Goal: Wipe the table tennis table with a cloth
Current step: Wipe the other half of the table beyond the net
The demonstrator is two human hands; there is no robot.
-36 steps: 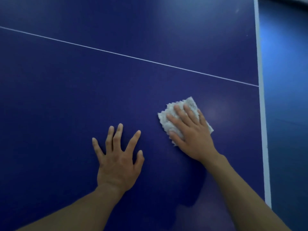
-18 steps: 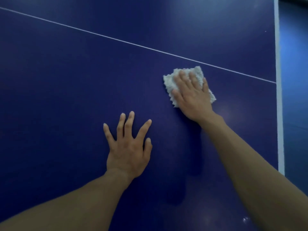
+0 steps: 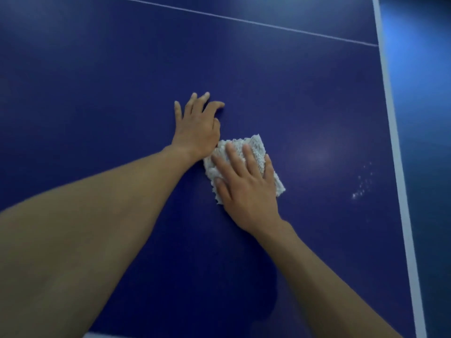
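1. Pressed flat on the blue table tennis table (image 3: 97,74) under the right hand (image 3: 246,184): a white terry cloth (image 3: 256,147), folded into a rough rectangle.
2. Fingers of the right hand straight and slightly apart, palm down on the cloth, nothing pinched.
3. Showing beyond the fingertips and past the little-finger side of that hand: the cloth's uncovered edges.
4. Just beyond and to the left of the right hand: the left hand (image 3: 197,125), braced on the bare table, fingers spread and arched, tips down, holding nothing; heel just beside the cloth's far corner.
5. Off to the right of the right hand: a scatter of white specks (image 3: 363,184), then the white edge line (image 3: 395,142), then blue floor (image 3: 419,69).
6. Far beyond both hands: a thin white line (image 3: 268,24) slanting across the table.
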